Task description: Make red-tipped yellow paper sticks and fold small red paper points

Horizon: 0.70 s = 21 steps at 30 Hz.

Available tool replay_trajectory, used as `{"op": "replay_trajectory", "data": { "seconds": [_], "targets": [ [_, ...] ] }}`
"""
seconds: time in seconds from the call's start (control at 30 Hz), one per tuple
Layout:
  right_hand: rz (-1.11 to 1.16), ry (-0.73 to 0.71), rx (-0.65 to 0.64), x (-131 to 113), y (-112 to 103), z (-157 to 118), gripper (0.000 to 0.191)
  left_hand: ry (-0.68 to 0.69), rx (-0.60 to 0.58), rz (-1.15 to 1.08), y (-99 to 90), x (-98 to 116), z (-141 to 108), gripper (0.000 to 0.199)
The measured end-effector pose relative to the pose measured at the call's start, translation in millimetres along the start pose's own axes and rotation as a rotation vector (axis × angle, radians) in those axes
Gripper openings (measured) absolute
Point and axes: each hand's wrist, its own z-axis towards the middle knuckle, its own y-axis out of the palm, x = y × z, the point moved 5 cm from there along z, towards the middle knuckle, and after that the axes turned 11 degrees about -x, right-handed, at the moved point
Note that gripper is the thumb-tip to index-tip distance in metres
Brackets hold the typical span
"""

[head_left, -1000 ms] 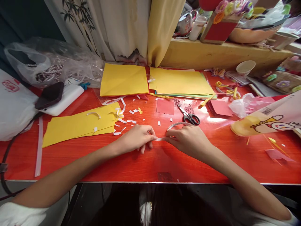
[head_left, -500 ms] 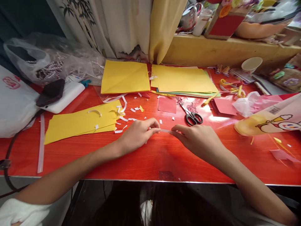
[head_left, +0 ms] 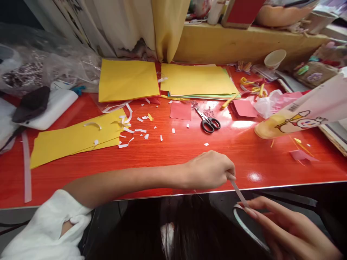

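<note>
Strip (head_left: 239, 194): stretched near table (head_left: 162, 155) edge, pinched by left hand (head_left: 210, 169) and right hand (head_left: 287, 224) | scraps (head_left: 140, 130) already strewn | looped tail (head_left: 245, 227) apparently uncut | scissors (head_left: 208, 124) unheld, laid on table

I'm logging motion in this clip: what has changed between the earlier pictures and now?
Both hands have moved right and toward the person: the left hand is now by the front edge of the red table, the right hand past that edge. Nothing was let go; both still pinch the white strip. The scissors and yellow paper strips stayed put.
</note>
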Motion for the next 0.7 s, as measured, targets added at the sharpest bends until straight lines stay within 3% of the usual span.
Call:
{"op": "replay_trajectory", "data": {
  "seconds": [0.07,0.17,0.3,0.43,0.57,0.7],
  "targets": [
    [0.152,-0.024,-0.088,3,9,12,0.043,-0.030,-0.044,0.016,5.8,-7,9,0.025],
    [0.339,-0.089,-0.123,4,20,31,0.039,-0.071,-0.077,-0.014,9.0,-19,13,0.027],
    [0.546,-0.050,-0.085,15,32,38,0.043,-0.060,-0.062,-0.077,10.5,-25,11,0.027],
    [0.687,0.023,-0.085,25,44,39,0.045,-0.044,-0.034,0.020,11.8,-24,10,0.029],
    [0.788,0.022,-0.023,29,46,43,0.043,-0.082,0.023,0.040,9.1,-25,11,0.027],
    [0.848,-0.015,0.024,28,43,42,0.043,-0.128,0.040,-0.014,6.7,-24,9,0.043]
  ]
}}
